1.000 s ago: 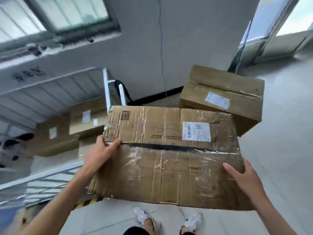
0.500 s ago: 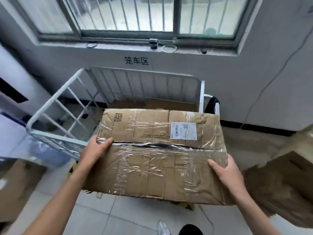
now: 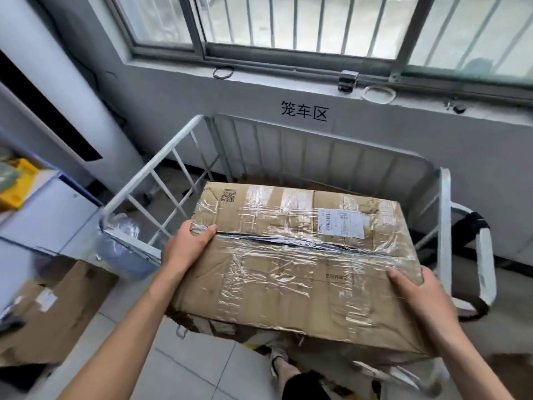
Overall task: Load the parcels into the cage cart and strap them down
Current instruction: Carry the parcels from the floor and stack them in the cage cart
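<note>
I carry a large brown cardboard parcel (image 3: pixel 291 264), wrapped in clear tape, with a white label at its far right. My left hand (image 3: pixel 184 246) grips its left edge, thumb on top. My right hand (image 3: pixel 415 293) grips its near right corner, thumb lying on the top face. The parcel hangs above the near side of the white metal cage cart (image 3: pixel 178 145), which stands against the wall under the window. A black strap (image 3: pixel 468 226) hangs on the cart's right handle. The cart's floor is mostly hidden by the parcel.
More cardboard boxes (image 3: pixel 60 310) lie on the floor at lower left. A white and blue cabinet (image 3: pixel 49 215) with a yellow bin (image 3: pixel 16 186) stands at left. Tape rolls sit on the window sill (image 3: pixel 377 93). My shoe (image 3: pixel 278 359) shows below the parcel.
My view has swung left from the stacked boxes to the cage cart, and I have stepped closer. The parcel, still held in both hands, now hangs over the cart's near side.
</note>
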`<move>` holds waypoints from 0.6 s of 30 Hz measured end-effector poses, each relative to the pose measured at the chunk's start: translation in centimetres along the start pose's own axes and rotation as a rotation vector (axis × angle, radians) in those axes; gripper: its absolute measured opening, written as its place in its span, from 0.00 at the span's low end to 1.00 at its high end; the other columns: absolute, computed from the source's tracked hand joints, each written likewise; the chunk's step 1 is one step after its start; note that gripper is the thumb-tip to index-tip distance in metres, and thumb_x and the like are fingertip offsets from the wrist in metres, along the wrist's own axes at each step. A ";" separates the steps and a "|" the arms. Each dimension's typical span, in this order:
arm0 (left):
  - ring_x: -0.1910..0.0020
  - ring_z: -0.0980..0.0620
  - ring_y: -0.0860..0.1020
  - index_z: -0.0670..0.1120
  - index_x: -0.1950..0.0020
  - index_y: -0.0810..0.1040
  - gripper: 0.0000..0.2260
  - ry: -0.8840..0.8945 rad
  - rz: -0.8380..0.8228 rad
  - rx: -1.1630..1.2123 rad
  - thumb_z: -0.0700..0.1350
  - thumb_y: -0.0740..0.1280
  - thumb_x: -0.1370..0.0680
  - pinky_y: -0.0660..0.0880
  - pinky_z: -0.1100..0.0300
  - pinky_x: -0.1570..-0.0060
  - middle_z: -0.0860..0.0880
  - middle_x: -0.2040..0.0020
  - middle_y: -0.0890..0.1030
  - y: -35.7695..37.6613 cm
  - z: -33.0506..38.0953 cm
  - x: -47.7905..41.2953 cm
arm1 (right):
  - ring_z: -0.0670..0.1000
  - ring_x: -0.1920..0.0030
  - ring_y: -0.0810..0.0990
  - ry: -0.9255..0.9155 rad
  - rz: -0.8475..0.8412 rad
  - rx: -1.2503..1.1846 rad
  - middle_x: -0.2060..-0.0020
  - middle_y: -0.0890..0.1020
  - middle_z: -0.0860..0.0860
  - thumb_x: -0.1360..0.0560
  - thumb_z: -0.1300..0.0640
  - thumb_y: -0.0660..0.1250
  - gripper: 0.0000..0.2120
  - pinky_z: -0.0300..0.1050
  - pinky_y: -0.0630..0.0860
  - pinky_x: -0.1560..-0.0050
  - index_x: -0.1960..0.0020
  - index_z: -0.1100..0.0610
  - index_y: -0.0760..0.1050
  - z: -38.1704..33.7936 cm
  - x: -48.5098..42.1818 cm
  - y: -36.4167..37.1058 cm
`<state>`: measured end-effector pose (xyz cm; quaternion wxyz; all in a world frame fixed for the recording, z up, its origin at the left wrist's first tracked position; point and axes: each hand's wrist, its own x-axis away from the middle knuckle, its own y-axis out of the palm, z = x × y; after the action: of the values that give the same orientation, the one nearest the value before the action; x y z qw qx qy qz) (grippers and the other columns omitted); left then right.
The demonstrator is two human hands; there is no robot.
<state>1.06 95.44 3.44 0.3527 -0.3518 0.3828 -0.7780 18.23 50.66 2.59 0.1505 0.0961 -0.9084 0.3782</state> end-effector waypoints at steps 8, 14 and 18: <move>0.37 0.39 0.77 0.53 0.34 0.74 0.32 -0.077 -0.054 -0.015 0.73 0.62 0.29 0.72 0.49 0.46 0.45 0.36 0.81 -5.2 -1.2 -12.9 | 0.57 0.53 0.82 0.044 -0.141 0.006 0.48 0.85 0.53 0.33 0.31 0.69 0.20 0.54 0.78 0.48 0.55 0.46 0.74 -11.0 -8.1 9.3; 0.43 0.39 0.80 0.52 0.39 0.77 0.32 -0.060 -0.114 -0.046 0.74 0.62 0.31 0.76 0.48 0.44 0.45 0.41 0.83 -7.7 -3.2 -23.2 | 0.58 0.50 0.82 0.124 -0.173 0.020 0.49 0.84 0.50 0.31 0.31 0.67 0.25 0.56 0.78 0.45 0.46 0.49 0.76 -16.5 -10.5 16.4; 0.41 0.39 0.79 0.52 0.44 0.79 0.25 0.004 -0.221 -0.149 0.71 0.64 0.28 0.73 0.51 0.49 0.45 0.40 0.83 -7.2 -2.4 -32.4 | 0.57 0.51 0.82 0.230 -0.179 0.026 0.48 0.84 0.52 0.27 0.37 0.67 0.22 0.54 0.78 0.46 0.43 0.53 0.79 -19.3 -12.9 21.5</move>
<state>13.42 126.11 -0.56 0.2369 -0.4156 0.3991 -0.7822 28.00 80.23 -3.12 0.2857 0.1347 -0.8679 0.3833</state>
